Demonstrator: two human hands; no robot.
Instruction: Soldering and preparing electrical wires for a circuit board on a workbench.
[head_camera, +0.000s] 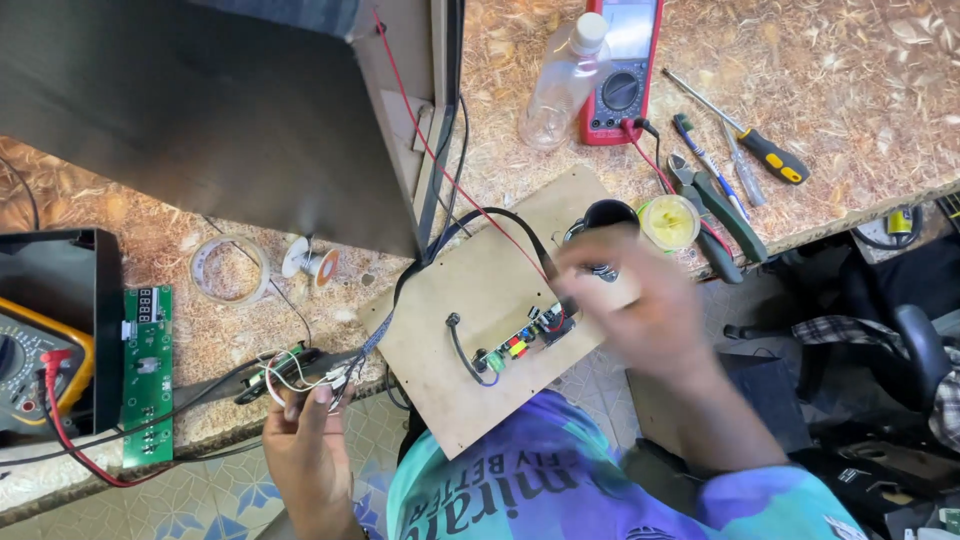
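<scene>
Head camera, looking down at a cluttered desk (880, 90) topped with pressed wood chip.

The person's left hand (305, 440) is at the near edge, its grip pinched closed around a bundle of thin white and coloured wires (290, 372) that lead to a small dark connector lying on the desk edge. The right hand (640, 305) is blurred with motion above a loose plywood board (480, 300). Its fingers look curled, but whether they hold anything cannot be told. A black round object (610, 213) shows just beyond them.

On the board sits a small circuit module (520, 340) with coloured parts, a black cable looping off it and a red lead (440, 160) running away toward a red multimeter (622, 70) at the far side. Beside the meter stands a clear plastic bottle (562, 75). To the right lie pliers (715, 205), screwdrivers (745, 135) and a small yellow tin (670, 222). At the left are a green circuit board (147, 375), a second meter with red leads (30, 380), a roll of clear tape (229, 268) and a solder spool (312, 263). A large dark panel (200, 120) leans over the back.

Risks, as a judgement: the plywood board overhangs the desk edge and could tip or slide if the moving hand presses it. The pinched wires could pull loose from the connector if tugged. Bare ends might touch and short. The bottle stands near the meter and could be knocked over.
</scene>
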